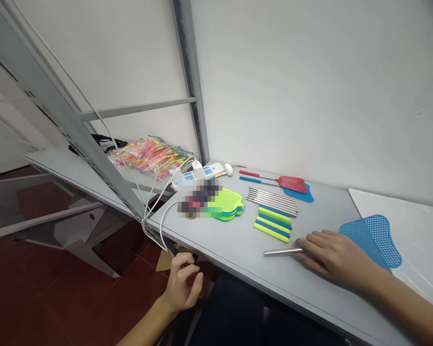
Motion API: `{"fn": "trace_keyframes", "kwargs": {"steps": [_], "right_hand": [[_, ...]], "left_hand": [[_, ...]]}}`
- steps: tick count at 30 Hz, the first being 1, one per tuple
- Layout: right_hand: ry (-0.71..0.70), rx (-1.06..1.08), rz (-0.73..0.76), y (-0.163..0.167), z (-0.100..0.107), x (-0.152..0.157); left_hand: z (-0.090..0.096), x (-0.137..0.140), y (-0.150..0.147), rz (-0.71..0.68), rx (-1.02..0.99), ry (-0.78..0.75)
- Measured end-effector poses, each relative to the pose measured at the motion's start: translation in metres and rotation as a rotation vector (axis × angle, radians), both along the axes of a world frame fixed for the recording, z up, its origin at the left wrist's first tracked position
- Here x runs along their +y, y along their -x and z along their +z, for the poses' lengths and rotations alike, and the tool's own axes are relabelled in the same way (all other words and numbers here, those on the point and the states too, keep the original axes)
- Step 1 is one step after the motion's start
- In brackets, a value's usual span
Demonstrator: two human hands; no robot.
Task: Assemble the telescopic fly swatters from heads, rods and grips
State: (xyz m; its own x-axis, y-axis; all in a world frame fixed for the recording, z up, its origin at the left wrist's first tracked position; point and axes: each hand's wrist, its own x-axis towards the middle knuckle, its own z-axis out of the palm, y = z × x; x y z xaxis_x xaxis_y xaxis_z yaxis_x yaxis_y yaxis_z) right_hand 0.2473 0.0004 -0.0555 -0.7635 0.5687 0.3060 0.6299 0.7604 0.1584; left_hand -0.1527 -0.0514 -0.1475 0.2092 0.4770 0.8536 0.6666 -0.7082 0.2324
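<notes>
My right hand (332, 254) lies low over the table with its fingers closed around a silver metal tube (281, 252), whose bare end points left. A blue mesh fly swatter head (373, 238) shows just beyond that wrist; my hand hides whether the tube joins it. Left of the hand are several green and blue handle grips (273, 224) in a row. Behind these lie several silver metal tubes (272, 201). My left hand (184, 282) hovers in front of the table edge, fingers loosely curled and thumb apart, with nothing visible in it.
A red fly swatter (292, 183) overlaps a blue swatter (306, 193) near the wall. Green swatter heads (231, 202) are stacked beside a blurred patch. A power strip (211, 170) with white cables, a metal post (104, 163) and bagged colourful items (151, 156) stand left.
</notes>
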Motion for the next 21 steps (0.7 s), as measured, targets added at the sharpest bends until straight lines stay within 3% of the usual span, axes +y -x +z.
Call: {"fn": "trace_keyframes", "kwargs": {"steps": [6,14,21], "right_hand": [[0.002,0.008,-0.004,0.001,0.0,0.0],[-0.008,0.042,-0.015,0.003,0.003,0.0],[0.031,0.036,-0.011,0.0,0.0,0.001]], "left_hand": [[-0.002,0.0,-0.001,0.066,0.056,-0.012],[0.005,0.004,-0.001,0.152,0.205,0.103],[0.021,0.012,-0.007,0.155,0.279,0.085]]}}
